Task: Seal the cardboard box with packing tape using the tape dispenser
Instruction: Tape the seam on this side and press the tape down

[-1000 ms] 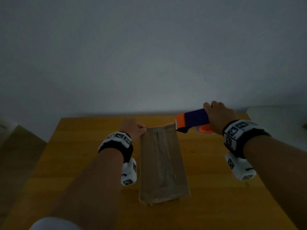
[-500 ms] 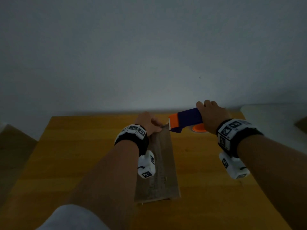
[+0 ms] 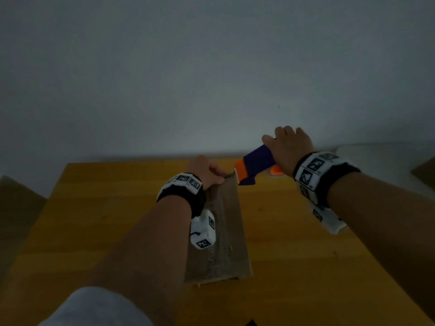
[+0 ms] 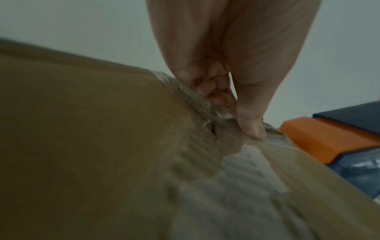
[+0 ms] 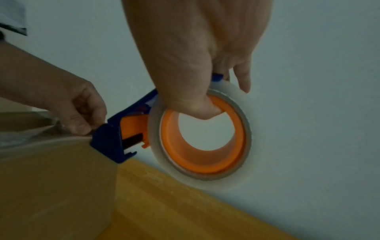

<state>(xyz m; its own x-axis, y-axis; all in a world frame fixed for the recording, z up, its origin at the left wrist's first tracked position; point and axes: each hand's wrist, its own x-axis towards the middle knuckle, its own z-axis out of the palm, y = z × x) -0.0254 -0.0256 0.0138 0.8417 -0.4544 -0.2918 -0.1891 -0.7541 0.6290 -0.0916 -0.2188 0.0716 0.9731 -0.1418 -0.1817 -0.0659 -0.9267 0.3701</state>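
A long cardboard box (image 3: 227,234) lies lengthwise on the wooden table (image 3: 98,208), with clear tape along its top. My left hand (image 3: 214,176) holds the box's far top edge. In the left wrist view its thumb (image 4: 252,129) presses down on crumpled tape there and the other fingers are curled beside it. My right hand (image 3: 286,142) grips the blue and orange tape dispenser (image 3: 255,167), thumb hooked inside the orange core (image 5: 205,155) of the clear tape roll (image 5: 156,129). The dispenser's blue nose (image 5: 109,142) touches the box's far top corner (image 5: 82,142), right beside the left thumb.
A plain pale wall rises directly behind the table's far edge (image 3: 146,161). Bare wood lies on both sides of the box. A pale surface (image 3: 386,158) adjoins the table at the right.
My left hand went from the box's left side onto its far top edge. The right hand has risen, tilting the dispenser nose-down against the box's far corner.
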